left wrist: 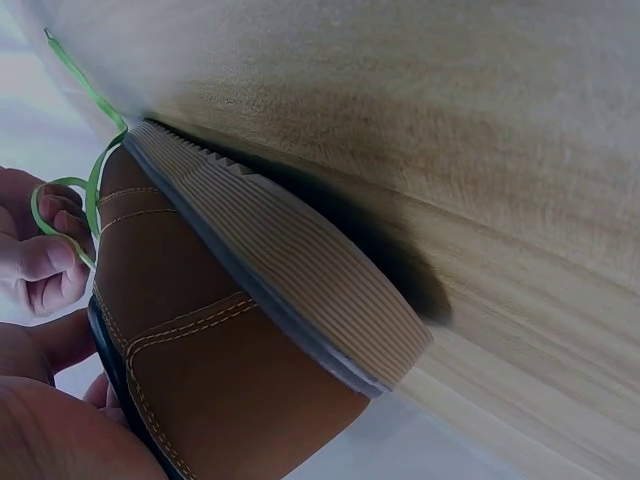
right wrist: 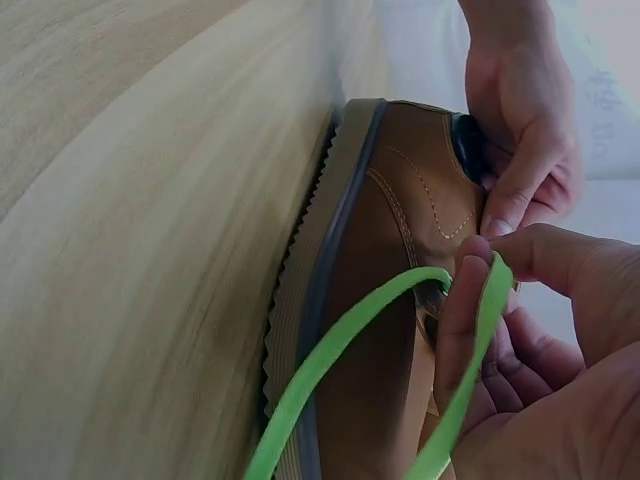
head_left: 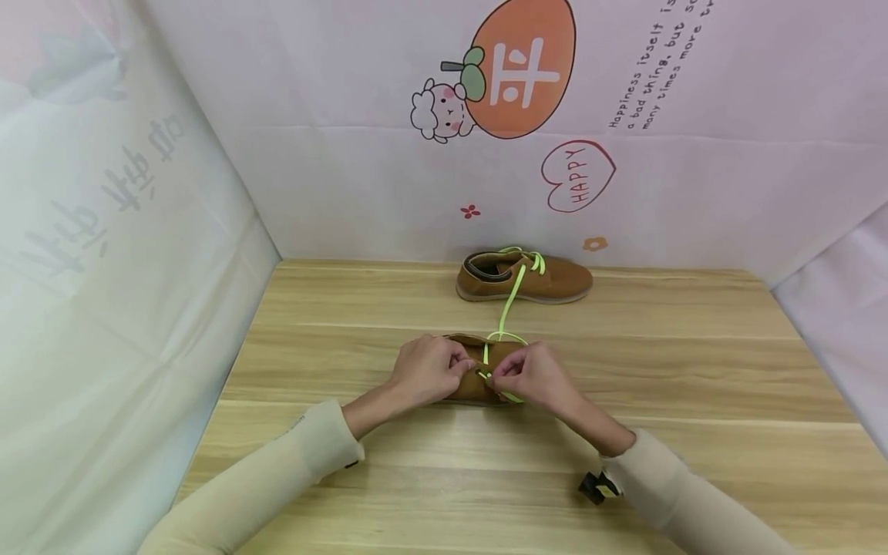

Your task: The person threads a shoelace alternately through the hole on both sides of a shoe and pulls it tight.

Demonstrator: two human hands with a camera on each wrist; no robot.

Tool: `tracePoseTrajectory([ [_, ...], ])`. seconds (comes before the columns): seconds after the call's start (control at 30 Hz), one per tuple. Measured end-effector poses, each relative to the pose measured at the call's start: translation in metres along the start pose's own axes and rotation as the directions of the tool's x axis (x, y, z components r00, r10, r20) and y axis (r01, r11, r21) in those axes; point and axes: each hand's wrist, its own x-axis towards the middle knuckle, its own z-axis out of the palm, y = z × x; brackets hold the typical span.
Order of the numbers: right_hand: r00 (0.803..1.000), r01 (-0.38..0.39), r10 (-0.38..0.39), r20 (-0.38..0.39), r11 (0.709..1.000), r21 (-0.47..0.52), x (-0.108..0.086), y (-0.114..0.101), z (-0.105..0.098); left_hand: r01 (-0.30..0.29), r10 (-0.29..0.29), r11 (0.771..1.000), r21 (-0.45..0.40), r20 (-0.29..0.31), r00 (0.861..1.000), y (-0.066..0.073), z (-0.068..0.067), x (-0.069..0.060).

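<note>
A brown shoe (head_left: 466, 395) with a ribbed sole lies between both hands on the wooden table. At its opening, the left hand (head_left: 426, 370) pinches the edge of the upper beside the lace holes, thumb against fingers. The right hand (head_left: 543, 378) pinches a bright green shoelace (right wrist: 340, 345) between thumb and index finger, close to an eyelet. From that pinch the lace loops down across the shoe's side in the right wrist view. In the left wrist view the shoe's side (left wrist: 215, 310) fills the middle, and the left fingertips are partly hidden behind it.
A second brown shoe (head_left: 565, 279) with green laces stands at the back of the table (head_left: 333, 493), near the white printed cloth (head_left: 333, 177). A strand of green lace (head_left: 509, 304) runs between the two shoes. A small black device (head_left: 593, 488) sits at the right sleeve.
</note>
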Motion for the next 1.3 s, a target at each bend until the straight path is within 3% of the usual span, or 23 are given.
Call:
tracePoseTrajectory([
  [0.3, 0.997, -0.073, 0.074, -0.013, 0.996, 0.045, 0.001, -0.002, 0.006, -0.004, 0.004, 1.0, 0.002, -0.011, 1.0, 0.0, 0.0, 0.0],
  [0.5, 0.996, -0.071, 0.074, -0.056, 0.995, 0.068, 0.002, -0.003, 0.012, -0.006, 0.006, 1.0, -0.01, -0.009, 1.0, 0.0, 0.0, -0.001],
  [0.67, 0.993, -0.062, 0.064, -0.104, 0.998, 0.02, 0.002, -0.002, 0.017, -0.009, 0.009, 1.0, -0.013, -0.006, 1.0, 0.0, -0.001, 0.0],
  [0.83, 0.985, 0.021, -0.035, -0.167, 0.996, -0.084, 0.002, 0.002, 0.021, -0.021, 0.021, 1.0, -0.005, -0.013, 1.0, -0.001, -0.001, 0.0],
  [1.03, 0.957, 0.157, -0.195, -0.215, 0.971, -0.178, 0.002, 0.006, 0.024, -0.036, 0.036, 0.999, -0.018, -0.018, 0.999, -0.002, -0.001, -0.002],
  [1.3, 0.933, 0.241, -0.288, -0.215, 0.945, -0.221, 0.003, 0.01, 0.021, -0.063, 0.062, 0.997, -0.034, -0.012, 0.998, -0.005, 0.0, -0.003],
])
